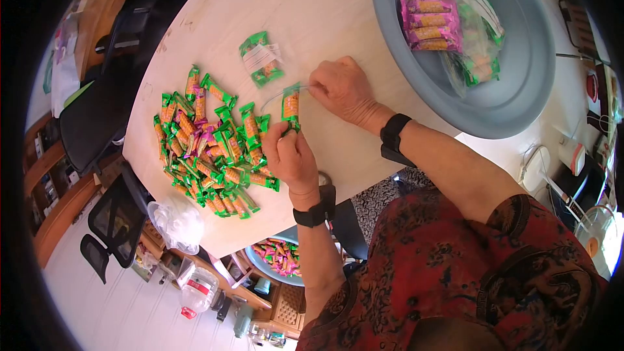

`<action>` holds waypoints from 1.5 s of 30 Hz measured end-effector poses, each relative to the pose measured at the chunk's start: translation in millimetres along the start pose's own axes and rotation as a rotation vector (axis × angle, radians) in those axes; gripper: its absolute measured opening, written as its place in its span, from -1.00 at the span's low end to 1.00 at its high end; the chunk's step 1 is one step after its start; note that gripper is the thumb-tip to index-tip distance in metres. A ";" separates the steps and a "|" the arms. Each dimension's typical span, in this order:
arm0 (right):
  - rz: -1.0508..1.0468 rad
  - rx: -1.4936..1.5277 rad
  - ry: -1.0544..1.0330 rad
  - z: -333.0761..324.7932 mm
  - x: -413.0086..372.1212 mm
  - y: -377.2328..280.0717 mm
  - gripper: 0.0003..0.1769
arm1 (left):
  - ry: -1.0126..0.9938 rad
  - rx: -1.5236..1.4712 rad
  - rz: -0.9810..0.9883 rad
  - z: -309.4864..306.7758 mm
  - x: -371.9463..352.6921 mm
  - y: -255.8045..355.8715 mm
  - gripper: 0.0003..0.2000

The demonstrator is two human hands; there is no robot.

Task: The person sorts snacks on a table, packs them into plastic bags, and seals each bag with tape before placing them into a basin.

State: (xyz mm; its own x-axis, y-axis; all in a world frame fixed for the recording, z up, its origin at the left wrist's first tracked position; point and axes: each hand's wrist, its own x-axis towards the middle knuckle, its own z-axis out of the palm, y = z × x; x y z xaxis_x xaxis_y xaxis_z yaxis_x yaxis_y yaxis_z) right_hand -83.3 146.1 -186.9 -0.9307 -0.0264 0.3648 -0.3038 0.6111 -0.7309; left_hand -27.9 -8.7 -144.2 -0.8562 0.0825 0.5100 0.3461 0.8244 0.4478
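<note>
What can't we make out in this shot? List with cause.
All in the head view:
- Right hand: fingertips at the thin strip, hidden by the hand itself.
- Upright-looking packet: lower end, covered by the left hand.
- Large basin: far rim, cut off by the top edge.
- Lower basin: partly behind the tabletop and left forearm.
- White label: print too small, blurred.
</note>
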 end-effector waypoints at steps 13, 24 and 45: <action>0.012 0.008 -0.027 -0.5 0.5 0.8 -0.84 | -0.125 -0.048 -0.031 -4.6 8.9 9.2 -0.77; 0.009 0.013 -0.013 0.0 1.7 0.1 -0.83 | -0.070 0.249 0.180 35.8 35.6 -4.0 -0.79; 0.013 0.006 -0.009 -0.2 2.3 0.1 -0.83 | -0.193 0.315 0.021 77.8 87.8 -23.8 -0.65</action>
State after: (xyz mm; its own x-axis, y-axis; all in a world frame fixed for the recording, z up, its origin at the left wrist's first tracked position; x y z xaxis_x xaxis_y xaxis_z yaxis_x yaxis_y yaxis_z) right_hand -85.5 146.3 -186.0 -0.9365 -0.0259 0.3498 -0.2930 0.6063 -0.7393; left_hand -141.2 22.4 -167.2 -0.9170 0.1807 0.3556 0.2552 0.9510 0.1748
